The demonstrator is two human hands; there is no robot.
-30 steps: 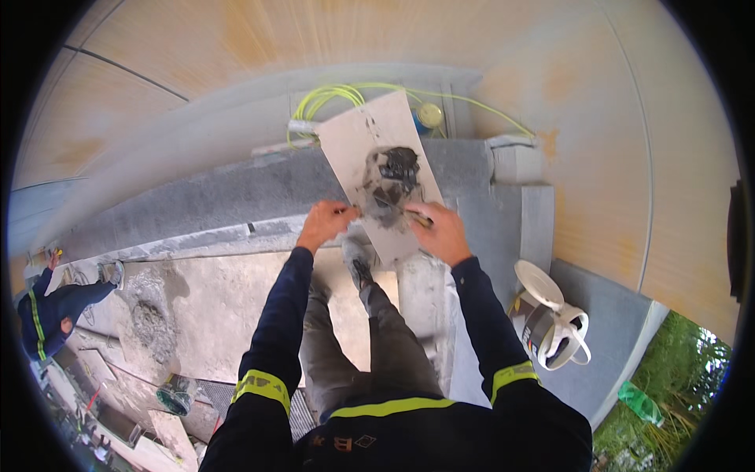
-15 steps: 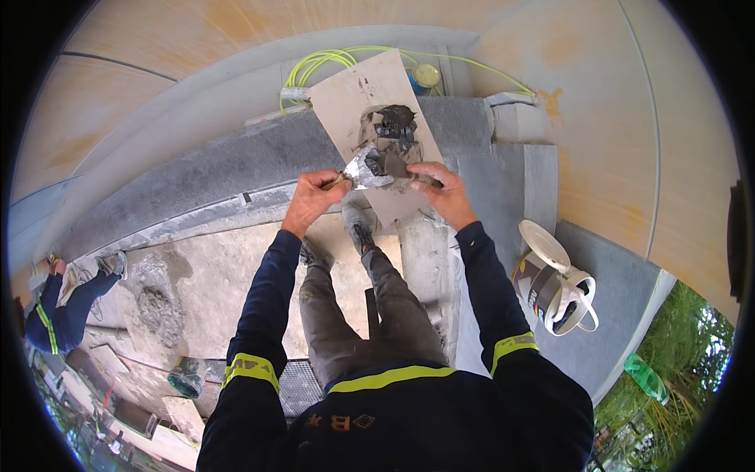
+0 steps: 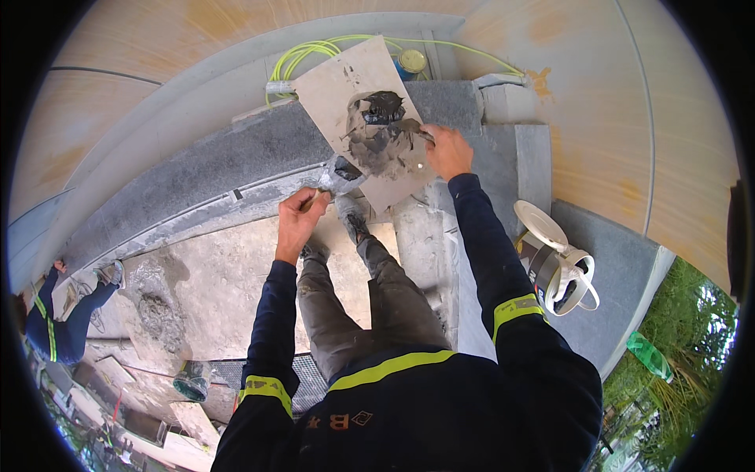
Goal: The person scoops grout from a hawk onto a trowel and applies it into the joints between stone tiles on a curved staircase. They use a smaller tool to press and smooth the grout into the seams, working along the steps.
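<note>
My left hand (image 3: 299,223) is closed round the handle of a wide scraper (image 3: 329,185), whose silvery blade carries a dark lump of paste. The blade is by the lower left edge of a pale board (image 3: 331,82). Black and grey paste (image 3: 384,108) is smeared across the board's middle. My right hand (image 3: 448,153) grips a putty knife (image 3: 410,126); its blade lies over the right side of the paste, and whether it touches the board is hard to tell. The board rests on a grey stone ledge (image 3: 275,153).
Behind the board are a coiled yellow-green hose (image 3: 292,61) and a small tin (image 3: 411,61). A lidded bucket (image 3: 568,279) stands at right, near a green plastic bottle (image 3: 650,358). Another person (image 3: 60,322) works at far left, beyond a bucket (image 3: 192,381).
My left hand has drawn the scraper toward me, down from the paste. My right hand has moved up along the board, bringing the putty knife beside the black paste.
</note>
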